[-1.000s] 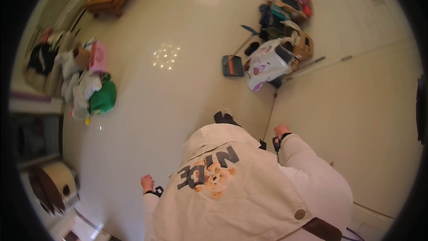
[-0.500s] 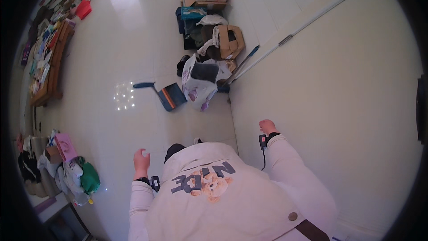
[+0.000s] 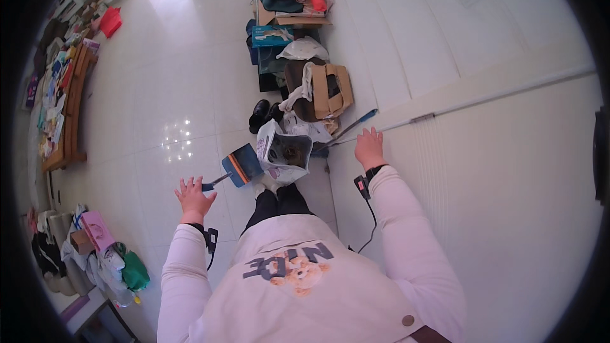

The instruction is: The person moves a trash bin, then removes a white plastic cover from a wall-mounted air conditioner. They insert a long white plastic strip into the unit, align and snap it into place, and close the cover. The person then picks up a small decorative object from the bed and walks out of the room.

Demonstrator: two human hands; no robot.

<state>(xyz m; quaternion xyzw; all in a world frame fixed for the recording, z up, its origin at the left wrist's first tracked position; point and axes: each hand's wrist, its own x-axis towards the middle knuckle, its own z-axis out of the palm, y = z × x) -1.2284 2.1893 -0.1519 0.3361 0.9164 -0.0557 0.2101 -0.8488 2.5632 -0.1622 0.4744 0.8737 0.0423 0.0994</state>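
My left hand (image 3: 194,197) is open, fingers spread, beside the end of a blue dustpan's (image 3: 251,160) handle. In this view the handle tip reaches between thumb and fingers, without a grip showing. My right hand (image 3: 370,148) is raised near the wall, also open with fingers apart and nothing in it. Just beyond it, a broom (image 3: 359,122) with a blue-tipped handle leans against the wall. Between dustpan and broom stands a white plastic bag (image 3: 270,168), its mouth gaping, with dark contents that I cannot make out.
Black shoes (image 3: 259,114), an opened cardboard box (image 3: 332,92) and piled boxes line the wall beyond the bag. A cluttered wooden table (image 3: 77,108) stands far left. Nearer on the left lie a pink box (image 3: 97,230) and a green bag (image 3: 135,272).
Both hands have moved up and forward, and the left fingers have spread. My view has shifted, bringing the dustpan handle close to my left hand and my feet into sight.
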